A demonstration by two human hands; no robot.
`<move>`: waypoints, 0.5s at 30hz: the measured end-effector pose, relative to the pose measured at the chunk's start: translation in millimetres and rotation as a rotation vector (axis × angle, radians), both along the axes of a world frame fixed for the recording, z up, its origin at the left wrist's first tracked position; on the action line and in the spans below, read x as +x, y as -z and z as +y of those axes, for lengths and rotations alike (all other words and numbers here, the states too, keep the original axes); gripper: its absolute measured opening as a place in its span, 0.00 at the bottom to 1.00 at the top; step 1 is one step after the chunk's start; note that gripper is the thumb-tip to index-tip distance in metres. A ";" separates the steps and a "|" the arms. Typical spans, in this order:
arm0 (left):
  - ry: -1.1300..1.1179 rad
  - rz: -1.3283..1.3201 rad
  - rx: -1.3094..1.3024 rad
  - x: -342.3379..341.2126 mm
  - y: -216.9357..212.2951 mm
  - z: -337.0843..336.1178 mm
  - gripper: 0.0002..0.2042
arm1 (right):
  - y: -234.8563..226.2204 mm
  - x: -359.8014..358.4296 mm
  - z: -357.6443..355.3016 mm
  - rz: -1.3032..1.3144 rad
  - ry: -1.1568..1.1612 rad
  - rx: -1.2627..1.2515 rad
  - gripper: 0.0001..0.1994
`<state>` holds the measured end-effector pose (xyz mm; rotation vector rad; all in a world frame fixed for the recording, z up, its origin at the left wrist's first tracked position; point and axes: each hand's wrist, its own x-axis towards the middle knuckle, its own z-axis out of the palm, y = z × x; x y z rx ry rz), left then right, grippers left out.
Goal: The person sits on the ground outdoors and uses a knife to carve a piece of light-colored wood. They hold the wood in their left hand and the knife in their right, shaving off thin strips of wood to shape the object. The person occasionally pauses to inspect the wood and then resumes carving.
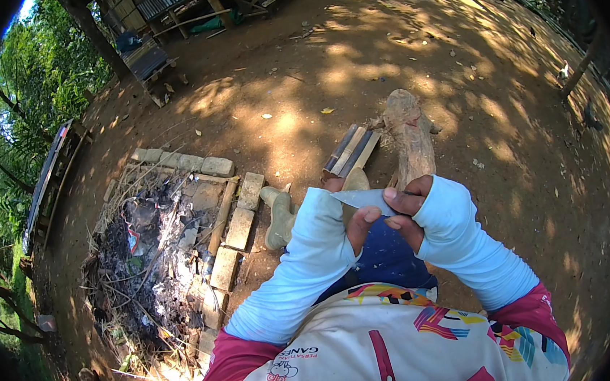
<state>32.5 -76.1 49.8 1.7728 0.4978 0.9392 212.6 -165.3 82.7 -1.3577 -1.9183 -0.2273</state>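
A grey metal blade (362,198), seemingly of a knife, lies across between my two hands in front of my lap. Its narrow point is toward the left; no handle shows. My right hand (410,210) pinches the blade's right part between thumb and fingers. On the left part is my left hand (356,228), its thumb on the near side and a fingertip showing beyond the far edge; its other fingers are hidden. Pale blue sleeves cover both wrists. Just past my hands lie split bamboo pieces (351,150) and a thick log (413,145).
At the left is a fire pit of ash and charred scraps (152,254), edged by bricks (238,229) and a bamboo pole (222,219). My boot (279,222) rests beside the bricks. Farther off stand a low bench (147,59) and a bamboo structure (172,0) on bare earth.
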 end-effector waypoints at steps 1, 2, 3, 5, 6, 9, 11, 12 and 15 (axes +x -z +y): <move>0.004 -0.023 -0.015 1.0 1.6 0.4 0.16 | 0.8 -0.7 0.3 0.004 0.011 0.007 0.19; 0.008 -0.046 -0.029 2.1 4.7 1.4 0.15 | 1.1 -1.0 0.3 0.010 0.016 0.006 0.19; 0.009 -0.069 -0.044 2.3 6.2 1.8 0.14 | 1.4 -1.5 0.6 0.016 0.017 0.006 0.19; 0.001 -0.054 -0.057 0.8 4.3 1.1 0.14 | 3.0 -2.7 1.5 0.035 0.019 0.013 0.19; -0.001 -0.047 -0.064 0.5 3.5 1.2 0.14 | 4.4 -3.4 2.2 0.046 0.021 0.022 0.19; -0.051 -0.049 -0.040 4.2 2.4 2.4 0.15 | 6.0 -7.6 2.1 0.061 0.057 0.034 0.19; -0.086 -0.015 0.012 4.9 3.2 5.1 0.14 | 7.5 -9.3 2.4 0.069 0.079 0.036 0.19; -0.104 0.002 0.039 4.9 4.1 6.3 0.14 | 9.1 -9.6 3.3 0.074 0.083 0.038 0.19; -0.142 0.022 0.068 5.4 11.5 10.6 0.14 | 10.3 -12.7 4.6 0.095 0.099 0.039 0.18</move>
